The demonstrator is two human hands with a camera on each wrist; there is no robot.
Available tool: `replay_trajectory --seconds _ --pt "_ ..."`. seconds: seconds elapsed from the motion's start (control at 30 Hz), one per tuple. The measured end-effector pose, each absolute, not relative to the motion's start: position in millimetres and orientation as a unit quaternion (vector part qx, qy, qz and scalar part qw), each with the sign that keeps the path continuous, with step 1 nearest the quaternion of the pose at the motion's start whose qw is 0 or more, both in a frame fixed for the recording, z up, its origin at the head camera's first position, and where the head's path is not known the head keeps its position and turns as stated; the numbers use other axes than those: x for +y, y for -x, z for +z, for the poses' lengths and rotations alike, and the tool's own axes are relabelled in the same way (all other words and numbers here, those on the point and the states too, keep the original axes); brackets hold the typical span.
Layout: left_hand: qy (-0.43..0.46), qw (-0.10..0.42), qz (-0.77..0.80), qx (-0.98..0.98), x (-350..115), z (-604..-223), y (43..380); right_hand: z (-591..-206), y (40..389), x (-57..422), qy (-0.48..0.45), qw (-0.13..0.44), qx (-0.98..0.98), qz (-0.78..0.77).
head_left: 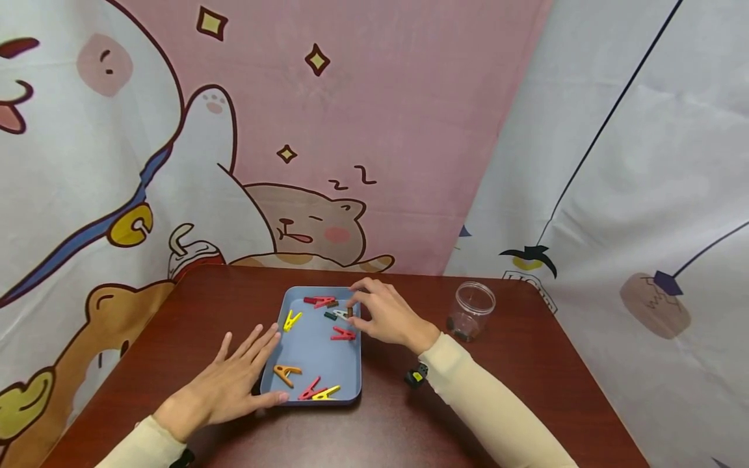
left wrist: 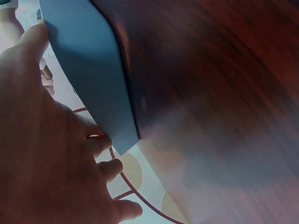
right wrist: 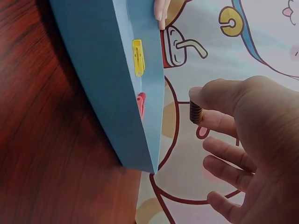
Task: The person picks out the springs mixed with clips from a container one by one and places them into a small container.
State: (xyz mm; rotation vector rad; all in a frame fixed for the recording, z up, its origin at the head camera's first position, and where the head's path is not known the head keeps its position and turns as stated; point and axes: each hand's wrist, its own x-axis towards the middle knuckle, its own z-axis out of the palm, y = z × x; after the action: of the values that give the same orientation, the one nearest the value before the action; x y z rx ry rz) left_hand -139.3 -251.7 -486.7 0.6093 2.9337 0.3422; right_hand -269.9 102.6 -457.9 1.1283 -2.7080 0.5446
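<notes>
A blue tray (head_left: 318, 354) lies on the table with several plastic clothespins in it, among them a yellow clothespin (head_left: 291, 320), an orange clothespin (head_left: 287, 373) and a red clothespin (head_left: 343, 334). Between thumb and index finger, my right hand (head_left: 389, 312) pinches a small brown ribbed cylinder (right wrist: 196, 112) above the tray's far right part. A green cylinder (head_left: 330, 316) lies beside a white clothespin (head_left: 341, 314) there. My left hand (head_left: 231, 377) has its fingers spread against the tray's left side, with the thumb at the near rim.
Right of the tray stands a clear open jar (head_left: 471, 312) with some dark pieces at its bottom. A small black object with a yellow mark (head_left: 416, 376) is near the right cuff. A cartoon-printed cloth (head_left: 374, 130) hangs behind the brown table (head_left: 526, 390).
</notes>
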Motion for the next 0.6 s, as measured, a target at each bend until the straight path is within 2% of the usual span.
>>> replay_trajectory --seconds 0.6 --pt "-0.205 0.056 0.109 0.971 -251.6 -487.6 139.1 -449.2 262.1 145.5 -0.337 0.092 -0.92 0.176"
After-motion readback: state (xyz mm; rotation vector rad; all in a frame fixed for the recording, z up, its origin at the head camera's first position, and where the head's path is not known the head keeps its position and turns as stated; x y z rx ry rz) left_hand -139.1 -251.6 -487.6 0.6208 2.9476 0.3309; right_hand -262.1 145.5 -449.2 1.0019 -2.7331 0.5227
